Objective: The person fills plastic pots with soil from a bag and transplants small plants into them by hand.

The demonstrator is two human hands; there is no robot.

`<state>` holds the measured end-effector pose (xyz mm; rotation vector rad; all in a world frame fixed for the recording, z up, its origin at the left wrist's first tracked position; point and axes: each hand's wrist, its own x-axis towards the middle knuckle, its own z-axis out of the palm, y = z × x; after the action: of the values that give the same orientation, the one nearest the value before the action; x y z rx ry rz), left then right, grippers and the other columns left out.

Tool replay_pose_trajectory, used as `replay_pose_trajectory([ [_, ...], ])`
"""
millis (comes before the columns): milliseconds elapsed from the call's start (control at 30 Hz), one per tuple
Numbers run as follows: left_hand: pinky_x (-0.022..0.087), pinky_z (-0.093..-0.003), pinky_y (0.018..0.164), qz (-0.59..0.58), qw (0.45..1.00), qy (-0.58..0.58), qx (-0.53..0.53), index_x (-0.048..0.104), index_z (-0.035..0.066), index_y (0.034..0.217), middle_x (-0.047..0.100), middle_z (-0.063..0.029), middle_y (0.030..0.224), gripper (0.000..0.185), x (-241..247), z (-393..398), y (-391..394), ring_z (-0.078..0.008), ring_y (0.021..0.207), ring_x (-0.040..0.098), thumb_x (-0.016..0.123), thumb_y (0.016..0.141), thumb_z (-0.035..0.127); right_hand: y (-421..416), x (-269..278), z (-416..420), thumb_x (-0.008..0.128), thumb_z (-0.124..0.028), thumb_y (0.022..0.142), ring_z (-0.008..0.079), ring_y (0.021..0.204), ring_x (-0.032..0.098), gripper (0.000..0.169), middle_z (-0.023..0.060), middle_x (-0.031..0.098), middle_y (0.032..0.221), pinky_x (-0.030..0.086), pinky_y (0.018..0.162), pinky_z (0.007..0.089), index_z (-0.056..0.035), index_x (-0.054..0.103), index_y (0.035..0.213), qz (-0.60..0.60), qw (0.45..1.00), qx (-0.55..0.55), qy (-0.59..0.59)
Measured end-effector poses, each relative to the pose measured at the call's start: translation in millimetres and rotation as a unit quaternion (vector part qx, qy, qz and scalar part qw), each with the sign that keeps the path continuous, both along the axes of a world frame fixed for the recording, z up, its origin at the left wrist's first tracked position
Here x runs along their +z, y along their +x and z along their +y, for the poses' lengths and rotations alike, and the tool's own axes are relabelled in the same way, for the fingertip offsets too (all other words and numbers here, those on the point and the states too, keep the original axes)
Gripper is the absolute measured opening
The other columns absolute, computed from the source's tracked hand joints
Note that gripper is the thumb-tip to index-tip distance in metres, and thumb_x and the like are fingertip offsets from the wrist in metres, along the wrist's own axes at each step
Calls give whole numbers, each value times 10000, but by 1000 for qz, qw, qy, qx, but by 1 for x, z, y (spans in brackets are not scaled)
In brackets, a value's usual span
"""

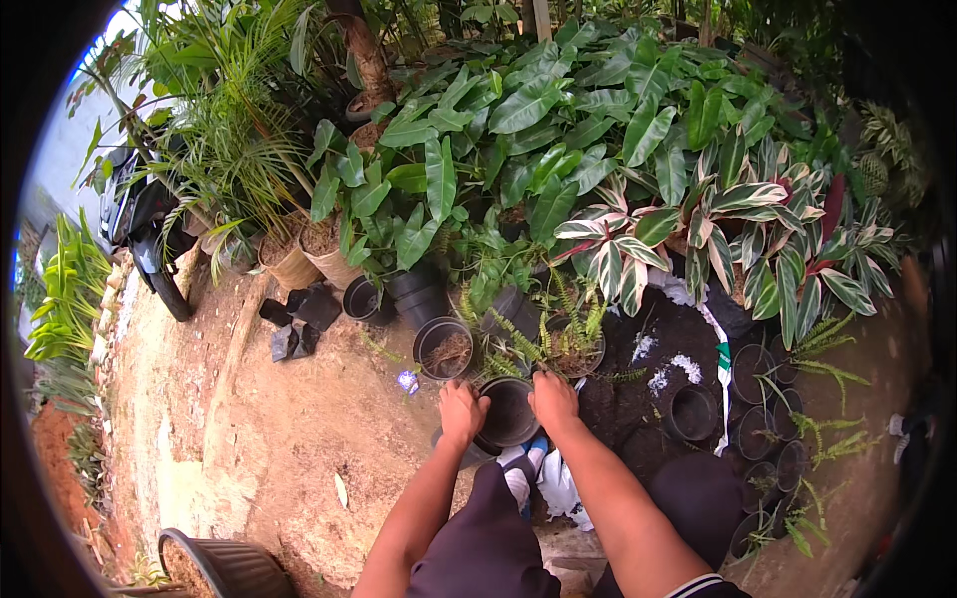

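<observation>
Between my two hands is a round black plastic plant pot (508, 412), its inside dark and its mouth facing up. My left hand (462, 410) is at the pot's left rim, fingers bent. On the opposite side, my right hand (553, 396) has its fingers at the upper right rim. Whether either hand grips the rim or only touches it cannot be told. Just beyond stands a black pot with dry brown roots or fiber (451, 353). Behind my right hand, a potted fern (576, 351) spreads its fronds. Part of another dark pot shows beneath the middle one.
Dark potting soil (635, 359) with white bits lies on a sheet at right, an empty black pot (693, 412) on it. Fern pots (755, 430) line the far right. Small black grow bags (303, 310) lie left; a large ribbed pot (224, 564) stands lower left. Dense foliage fills the back.
</observation>
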<state>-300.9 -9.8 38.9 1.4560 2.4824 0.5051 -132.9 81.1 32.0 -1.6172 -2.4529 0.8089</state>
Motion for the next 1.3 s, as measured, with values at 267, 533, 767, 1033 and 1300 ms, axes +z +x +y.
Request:
replay_pose_trajectory([
  [267, 499, -465, 789, -196, 974, 99, -55, 562, -42, 930, 636, -264, 897, 222, 55, 34, -12, -449, 872, 627, 669, 803, 105, 18, 63, 8, 699, -220, 859, 379, 1185, 498, 252, 173, 535, 1270, 408, 1034, 475, -62, 713, 1055, 39, 989, 33, 136],
  [533, 498, -385, 896, -479, 869, 60, -103, 488, 27, 1329, 614, -149, 1216, 542, 188, 72, 34, -237, 1033, 611, 648, 887, 298, 107, 160, 88, 641, -221, 912, 324, 888, 617, 274, 186, 621, 971, 482, 834, 399, 48, 614, 955, 310, 948, 66, 26],
  [767, 417, -525, 1008, -536, 832, 10, -145, 468, 81, 1375, 496, -125, 1415, 566, 314, 101, 117, -304, 1255, 511, 564, 929, 416, 219, 156, 112, 612, -562, 925, 209, 990, 635, 610, 103, 664, 1084, 487, 863, 342, -6, 598, 1174, 436, 831, -302, -171],
  [1033, 417, -522, 965, -626, 772, 95, -43, 456, 111, 1366, 406, -97, 1490, 592, 295, 100, 157, -381, 1229, 500, 591, 914, 469, 315, -3, 40, 703, -513, 803, 441, 1439, 306, 1006, 280, 285, 1557, 302, 1171, 500, -69, 213, 1562, 4, 757, -624, -192],
  [1300, 470, -441, 908, -579, 806, 110, -48, 495, 40, 1323, 577, -95, 1225, 543, 268, 127, 143, -199, 1045, 578, 600, 931, 401, 337, -78, 13, 694, -355, 881, 318, 1260, 529, 502, 235, 546, 1341, 420, 1036, 415, -30, 558, 1239, 197, 847, -474, -141],
])
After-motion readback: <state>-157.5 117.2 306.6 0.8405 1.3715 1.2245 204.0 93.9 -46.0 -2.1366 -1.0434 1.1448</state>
